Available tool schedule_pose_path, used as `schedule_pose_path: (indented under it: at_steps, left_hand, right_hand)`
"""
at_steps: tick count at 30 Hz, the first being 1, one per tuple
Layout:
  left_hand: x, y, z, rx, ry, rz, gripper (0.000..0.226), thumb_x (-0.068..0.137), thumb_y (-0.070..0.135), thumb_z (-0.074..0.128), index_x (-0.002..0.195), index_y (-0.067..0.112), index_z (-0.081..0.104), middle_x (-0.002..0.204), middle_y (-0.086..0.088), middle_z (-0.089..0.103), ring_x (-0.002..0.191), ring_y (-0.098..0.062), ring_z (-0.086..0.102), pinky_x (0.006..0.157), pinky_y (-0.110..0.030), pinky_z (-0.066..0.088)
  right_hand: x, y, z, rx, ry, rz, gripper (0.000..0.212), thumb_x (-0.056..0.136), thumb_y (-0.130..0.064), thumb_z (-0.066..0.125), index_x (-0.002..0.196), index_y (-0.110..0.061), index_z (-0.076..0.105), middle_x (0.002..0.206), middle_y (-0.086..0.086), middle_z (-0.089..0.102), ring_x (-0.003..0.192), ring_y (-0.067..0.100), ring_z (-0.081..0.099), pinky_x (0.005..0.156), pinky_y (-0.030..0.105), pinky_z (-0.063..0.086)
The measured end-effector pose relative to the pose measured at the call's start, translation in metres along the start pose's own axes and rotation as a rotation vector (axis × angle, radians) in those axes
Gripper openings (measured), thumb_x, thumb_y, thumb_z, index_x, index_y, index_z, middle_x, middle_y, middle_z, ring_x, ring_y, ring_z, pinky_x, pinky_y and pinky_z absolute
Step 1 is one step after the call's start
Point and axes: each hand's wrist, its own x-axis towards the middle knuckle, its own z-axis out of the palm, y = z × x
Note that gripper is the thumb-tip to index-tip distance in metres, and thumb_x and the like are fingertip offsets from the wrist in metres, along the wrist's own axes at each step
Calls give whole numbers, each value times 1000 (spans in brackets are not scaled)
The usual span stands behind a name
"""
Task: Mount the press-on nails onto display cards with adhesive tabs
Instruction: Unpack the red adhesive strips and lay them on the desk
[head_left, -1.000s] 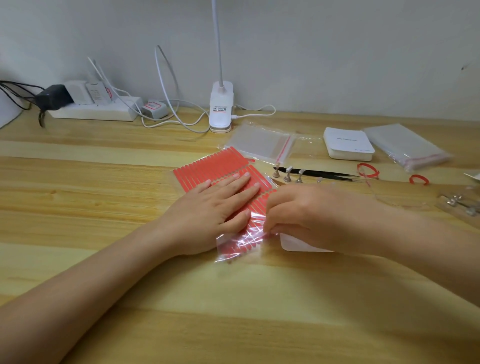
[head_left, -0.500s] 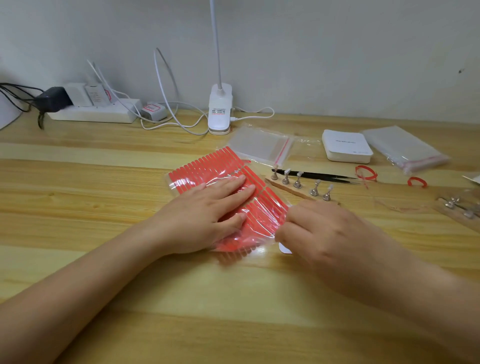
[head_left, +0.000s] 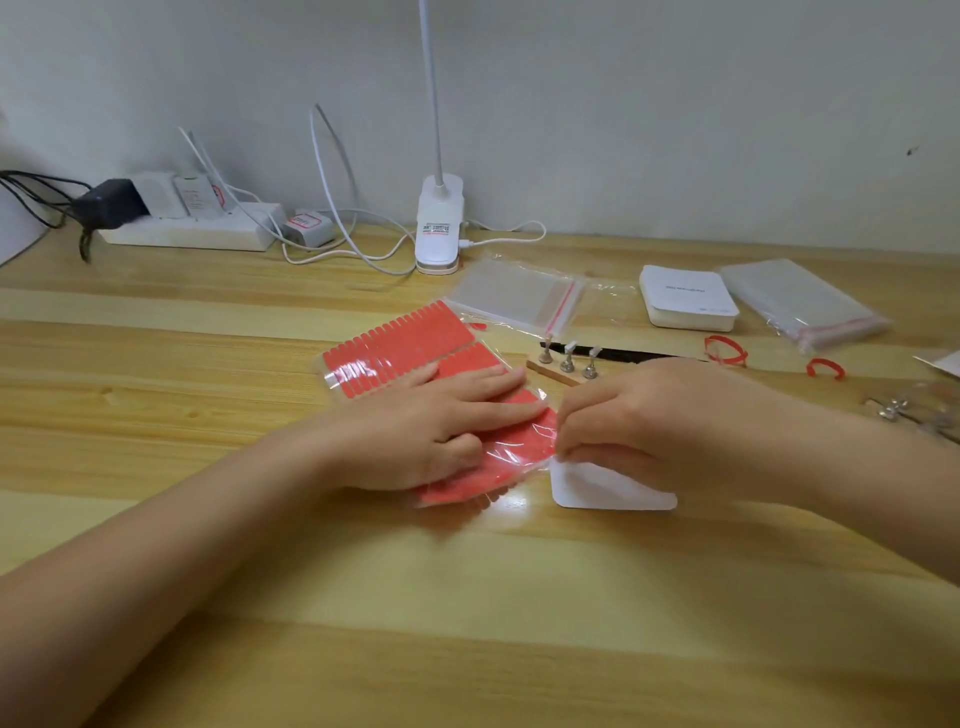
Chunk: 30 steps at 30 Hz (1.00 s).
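A clear bag of red adhesive tab strips (head_left: 400, 348) lies on the wooden table (head_left: 467, 597) in the middle. My left hand (head_left: 431, 426) rests flat on it with straight fingers, pressing it down. My right hand (head_left: 639, 421) pinches the bag's right edge with curled fingers. A white display card (head_left: 613, 488) lies on the table just under my right hand. Small metal nail stands (head_left: 569, 358) sit on a wooden stick behind the hands.
A clip lamp (head_left: 439, 228) and a power strip (head_left: 192, 234) with cables stand at the back. Zip bags (head_left: 514, 296) (head_left: 805, 306), a stack of white cards (head_left: 685, 304), black tweezers (head_left: 639, 356) and red rubber bands (head_left: 724, 351) lie at the right.
My right hand drew back to the right and then returned to the bag's right edge. The white card under it shows more. My left hand stayed on the bag.
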Motion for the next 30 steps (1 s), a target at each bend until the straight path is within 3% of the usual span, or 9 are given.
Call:
schedule_pose_path:
  at_steps: [1,3,6,9,11,18,22,25,30]
  left_hand:
    - [0,-1,2,6,5,-4,58,78,35,22,117,69,-5,134,40,-15,115,31,-23,110,-29,-12]
    - [-1,-3,4,4,22,-21,57,79,35,19,119,67,-5,136,39,-13,117,30,-22,110,-28,-12]
    - [-4,-7,4,-17,40,-63,51,81,40,16,118,67,-6,135,41,-14,118,30,-20,111,-27,-12]
    - [-6,-9,3,-79,60,-109,50,73,75,17,119,71,0,140,39,-11,122,28,-18,111,-26,-12]
    - [-7,-6,3,-98,82,-118,57,61,87,24,115,75,6,138,40,-10,119,30,-17,110,-25,-11]
    - [-9,-4,4,-145,204,-54,44,71,71,27,115,70,22,140,38,6,127,25,-6,111,-28,-1]
    - [-10,-2,6,-170,296,-21,42,80,56,33,118,53,49,140,36,17,132,18,3,113,-37,1]
    - [-11,1,5,-265,274,-24,34,81,49,34,112,56,45,132,42,22,131,18,10,114,-41,-1]
    - [-11,1,5,-303,316,-31,27,81,47,43,105,61,43,128,40,25,125,22,19,114,-43,3]
  right_hand:
    - [-1,-2,2,-49,43,-14,7,77,-13,66,77,-16,72,76,-7,67,53,20,58,44,20,33]
    - [-7,-4,8,-146,139,-20,17,63,-1,79,72,-13,71,62,-1,60,42,22,48,36,21,34]
    - [-22,-6,18,-227,210,40,29,47,10,80,66,-9,67,54,3,52,38,20,36,35,20,26]
    - [-36,-7,21,-233,262,64,12,67,-1,71,62,-9,65,55,3,56,40,24,47,36,22,30]
    - [-38,-9,15,-172,329,104,20,80,-14,53,64,-11,66,60,2,58,49,25,53,38,27,39]
    - [-14,-25,6,66,424,159,20,83,-18,50,90,-15,69,79,-2,66,74,20,62,64,33,48]
    - [11,-29,9,155,251,164,29,88,-19,44,110,-18,64,104,-7,67,97,13,60,83,30,41]
    - [22,-24,16,169,155,223,29,93,-22,39,117,-23,56,115,-8,61,103,16,55,89,35,36]
    - [22,-18,16,187,123,239,23,92,-24,42,92,-21,65,85,-7,65,78,16,56,77,31,35]
